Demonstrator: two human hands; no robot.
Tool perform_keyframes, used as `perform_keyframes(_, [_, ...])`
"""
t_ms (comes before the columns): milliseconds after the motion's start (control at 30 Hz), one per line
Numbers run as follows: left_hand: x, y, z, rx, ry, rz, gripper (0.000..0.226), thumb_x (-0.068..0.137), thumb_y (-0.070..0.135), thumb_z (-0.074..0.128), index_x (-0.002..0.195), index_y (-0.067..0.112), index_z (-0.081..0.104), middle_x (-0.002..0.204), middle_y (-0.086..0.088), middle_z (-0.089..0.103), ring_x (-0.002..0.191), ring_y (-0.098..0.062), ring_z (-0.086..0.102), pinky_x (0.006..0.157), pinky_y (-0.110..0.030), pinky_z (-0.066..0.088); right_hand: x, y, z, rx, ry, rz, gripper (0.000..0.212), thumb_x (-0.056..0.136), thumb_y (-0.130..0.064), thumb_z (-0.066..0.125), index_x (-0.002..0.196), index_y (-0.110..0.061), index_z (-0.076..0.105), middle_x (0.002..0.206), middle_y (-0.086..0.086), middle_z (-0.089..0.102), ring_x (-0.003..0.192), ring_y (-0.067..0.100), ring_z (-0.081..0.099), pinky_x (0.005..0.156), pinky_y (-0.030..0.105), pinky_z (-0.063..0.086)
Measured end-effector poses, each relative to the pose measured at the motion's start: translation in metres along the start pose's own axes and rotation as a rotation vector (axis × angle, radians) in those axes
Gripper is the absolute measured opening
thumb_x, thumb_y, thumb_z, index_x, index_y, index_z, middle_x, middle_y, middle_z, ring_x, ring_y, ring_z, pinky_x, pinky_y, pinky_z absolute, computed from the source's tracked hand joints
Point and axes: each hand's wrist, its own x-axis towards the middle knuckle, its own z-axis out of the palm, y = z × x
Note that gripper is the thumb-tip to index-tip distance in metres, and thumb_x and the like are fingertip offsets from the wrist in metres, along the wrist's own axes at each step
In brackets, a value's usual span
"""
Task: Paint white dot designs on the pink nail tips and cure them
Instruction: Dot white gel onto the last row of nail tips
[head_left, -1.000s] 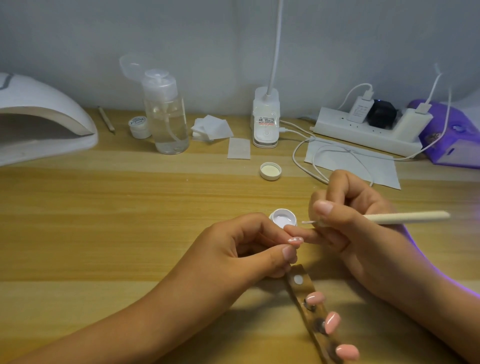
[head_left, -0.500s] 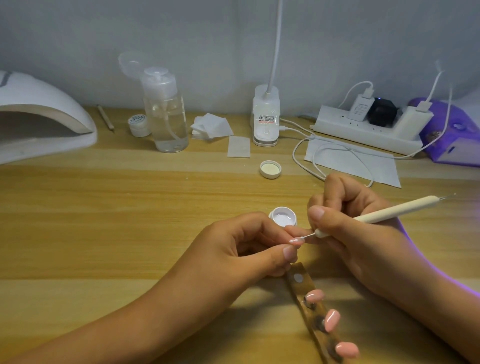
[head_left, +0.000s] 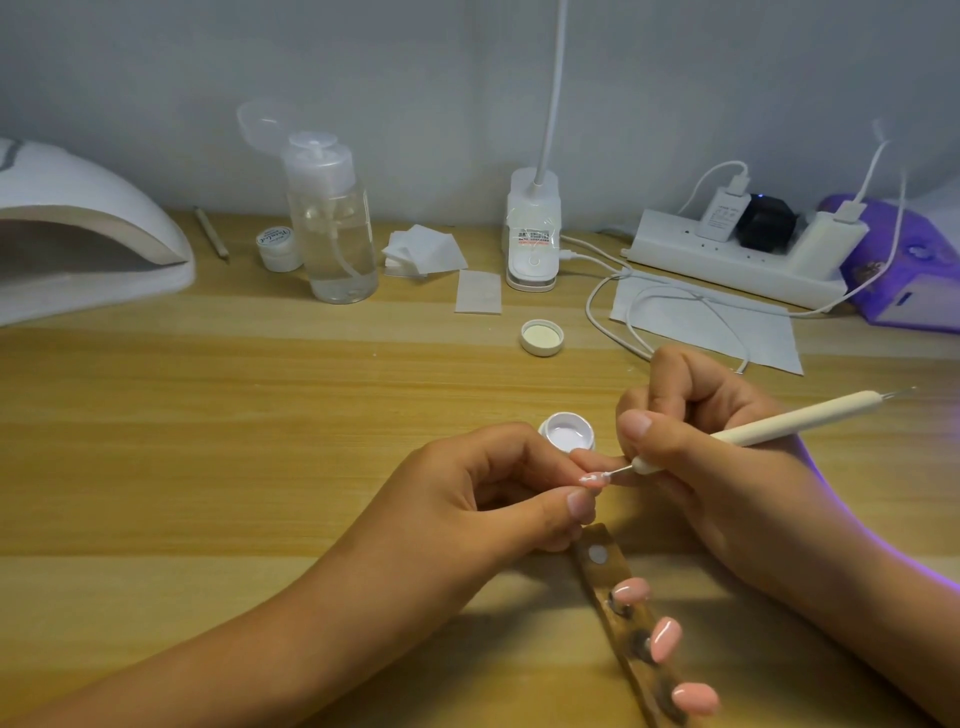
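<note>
Head view — pinching one pink nail tip (head_left: 593, 479) between thumb and forefinger of the left hand (head_left: 483, 483), fingers curled narrow around it, just in front of the open white paint jar (head_left: 567, 430). Gripping the dotting tool (head_left: 810, 418) pen-fashion in the right hand (head_left: 691, 467), fingers wrapped tight on the shaft.

Against a second ago: tilted up at the back end instead of lying level, and brought down with the metal point touching the nail tip, beside white marks. Hardly shifted since half a second ago.

Nearer the body, three spare tips (head_left: 666, 638) stuck along a brown strip (head_left: 597, 571), flat on the wooden worktop (head_left: 260, 415).

Along the back, from the left: a white curing lamp (head_left: 78, 234), a pencil (head_left: 210, 231), a small lidded pot (head_left: 279, 248), a clear pump bottle (head_left: 332, 223), white wipes (head_left: 426, 250), a clip lamp base (head_left: 532, 234), a loose lid (head_left: 542, 336), a paper sheet (head_left: 717, 322) under cables, a power strip (head_left: 727, 260) with plugs, a purple device (head_left: 909, 270) — all against a plain grey wall (head_left: 415, 78).
</note>
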Motion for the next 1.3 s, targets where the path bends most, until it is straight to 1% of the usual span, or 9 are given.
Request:
perform_keyframes(233, [0.000,-0.002,-0.001,0.038,0.013,0.002,0.005,0.077,0.017,0.070,0.079,0.020,0.072,0.079,0.009,0.073,0.069,-0.003,0.064,0.067,-0.015,0.050,0.001,-0.001,0.001,0.060,-0.002,-0.003,0.022,0.075,-0.019,0.066,0.059,-0.024,0.051,0.054,-0.006,0.048,0.049,0.003,0.042,0.054,0.012,0.045])
perform_keyframes(367, [-0.004,-0.003,0.000,0.162,-0.014,0.043,0.004,0.079,0.021,0.071,0.082,0.023,0.071,0.076,0.004,0.073,0.069,-0.004,0.066,0.065,-0.015,0.050,0.005,-0.003,0.002,0.161,0.064,0.014,0.023,0.075,-0.019,0.065,0.058,-0.023,0.051,0.050,-0.004,0.037,0.047,0.006,0.036,0.066,0.028,0.057])
perform_keyframes(533, [-0.007,-0.002,0.002,0.444,0.005,0.127,0.003,0.083,0.032,0.071,0.083,0.030,0.069,0.055,0.018,0.055,0.047,0.000,0.038,0.047,-0.010,0.032,0.009,-0.006,-0.001,0.190,0.196,0.030,0.025,0.078,-0.016,0.060,0.057,-0.023,0.047,0.050,-0.004,0.037,0.049,0.008,0.036,0.061,0.022,0.053])
perform_keyframes(667, [-0.005,-0.001,0.003,0.596,-0.007,0.202,0.005,0.080,0.032,0.074,0.081,0.030,0.070,0.087,0.015,0.058,0.053,-0.003,0.042,0.055,-0.008,0.034,0.009,-0.006,-0.002,0.166,0.210,0.031,0.023,0.079,-0.019,0.060,0.059,-0.024,0.050,0.051,-0.005,0.040,0.050,0.007,0.038,0.060,0.022,0.052])
perform_keyframes(767, [-0.005,-0.002,0.004,0.620,-0.033,0.210,0.006,0.081,0.028,0.075,0.081,0.031,0.070,0.094,0.013,0.057,0.054,-0.002,0.042,0.057,-0.008,0.033,0.010,-0.005,-0.003,0.155,0.207,0.019,0.019,0.081,-0.028,0.067,0.066,-0.027,0.056,0.052,-0.006,0.041,0.048,0.006,0.038,0.060,0.021,0.052])
perform_keyframes(933, [-0.003,-0.002,0.006,0.679,-0.002,0.218,0.007,0.082,0.032,0.074,0.080,0.030,0.068,0.093,0.014,0.055,0.055,-0.003,0.044,0.057,-0.007,0.032,0.011,0.001,-0.008,0.023,0.200,-0.071,0.016,0.074,-0.044,0.073,0.076,-0.031,0.064,0.062,-0.009,0.052,0.058,0.003,0.050,0.069,0.021,0.052])
perform_keyframes(1100, [-0.004,-0.001,0.004,0.870,0.048,0.282,0.018,0.079,0.048,0.067,0.081,0.031,0.060,0.086,0.018,0.047,0.063,0.001,0.048,0.058,-0.008,0.031,0.012,0.002,-0.011,-0.230,0.218,-0.125,0.018,0.081,-0.030,0.069,0.099,-0.028,0.072,0.105,-0.005,0.071,0.094,0.008,0.063,0.083,0.024,0.053])
perform_keyframes(1233, [-0.019,0.002,-0.001,1.034,0.011,0.408,0.012,0.086,0.043,0.060,0.086,0.034,0.068,0.080,0.021,0.040,0.059,0.009,0.038,0.056,-0.007,0.032,0.010,-0.001,-0.006,-0.369,0.187,-0.140,0.014,0.088,-0.024,0.062,0.097,-0.026,0.072,0.096,-0.009,0.071,0.085,0.001,0.062,0.073,0.011,0.048])
perform_keyframes(1300, [-0.021,0.002,0.001,1.027,-0.006,0.461,0.014,0.088,0.039,0.061,0.090,0.032,0.074,0.077,0.019,0.045,0.059,0.008,0.037,0.056,-0.006,0.034,0.010,0.000,-0.005,-0.396,0.195,-0.130,0.012,0.087,-0.028,0.061,0.093,-0.028,0.071,0.090,-0.011,0.070,0.084,0.003,0.063,0.073,0.012,0.048])
